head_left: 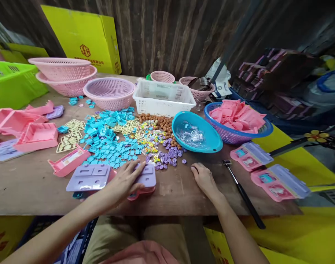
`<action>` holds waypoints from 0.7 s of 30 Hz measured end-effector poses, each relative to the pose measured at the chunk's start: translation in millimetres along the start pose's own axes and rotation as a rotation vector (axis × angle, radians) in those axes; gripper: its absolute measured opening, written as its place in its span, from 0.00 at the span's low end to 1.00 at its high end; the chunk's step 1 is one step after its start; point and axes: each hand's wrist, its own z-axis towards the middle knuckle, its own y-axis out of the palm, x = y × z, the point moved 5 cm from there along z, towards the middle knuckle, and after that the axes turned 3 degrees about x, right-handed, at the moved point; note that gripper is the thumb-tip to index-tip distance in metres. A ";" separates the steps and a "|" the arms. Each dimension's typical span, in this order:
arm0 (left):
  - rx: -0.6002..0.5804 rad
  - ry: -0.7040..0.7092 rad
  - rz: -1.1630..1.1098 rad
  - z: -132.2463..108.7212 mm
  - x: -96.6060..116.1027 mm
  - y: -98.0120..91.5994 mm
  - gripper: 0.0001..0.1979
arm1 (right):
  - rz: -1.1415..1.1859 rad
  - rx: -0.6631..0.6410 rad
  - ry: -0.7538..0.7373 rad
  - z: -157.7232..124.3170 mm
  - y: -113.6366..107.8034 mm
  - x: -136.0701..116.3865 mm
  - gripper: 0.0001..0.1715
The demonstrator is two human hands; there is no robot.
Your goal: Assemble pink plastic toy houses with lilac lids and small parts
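Observation:
My left hand (126,179) lies with fingers spread on a lilac panel (147,176) over a pink part near the table's front edge. Beside it on the left is another lilac panel (89,177). My right hand (204,178) rests on the table with its fingers curled under; whether they hold anything is hidden. Beyond my hands lie purple discs (169,157) and a heap of turquoise pieces (115,150). To the right of my right hand is a hammer (243,194) with a black handle.
A turquoise bowl (215,138) holds clear parts. Behind it stand a white basket (164,108) and a blue basket (233,137) of pink parts. Pink housings (37,137) lie left; two pink-and-lilac cases (280,183) lie right.

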 end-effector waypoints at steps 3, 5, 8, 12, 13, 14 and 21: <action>0.096 -0.129 0.004 11.5 18.4 15.7 0.28 | -0.022 -0.007 0.071 -10.2 -2.7 5.4 0.09; 0.121 -0.141 -0.036 14.5 28.4 20.5 0.30 | -0.042 -0.005 0.126 -13.7 -5.2 10.0 0.08; 0.061 -0.026 -0.133 13.5 35.6 18.1 0.35 | -0.065 -0.011 0.173 -15.2 -10.0 16.1 0.07; -0.059 0.039 -0.192 10.3 29.2 8.4 0.33 | -0.053 -0.017 0.187 -12.6 -18.0 22.0 0.09; -0.059 0.026 -0.204 11.3 27.1 6.5 0.32 | -0.044 -0.019 0.185 -11.6 -20.2 22.0 0.10; -0.044 0.008 -0.219 13.3 25.6 4.9 0.31 | -0.032 -0.020 0.181 -10.8 -22.7 20.6 0.10; 0.088 -0.239 -0.403 30.4 26.1 4.1 0.24 | 0.156 0.000 0.006 -36.6 -44.2 -62.0 0.11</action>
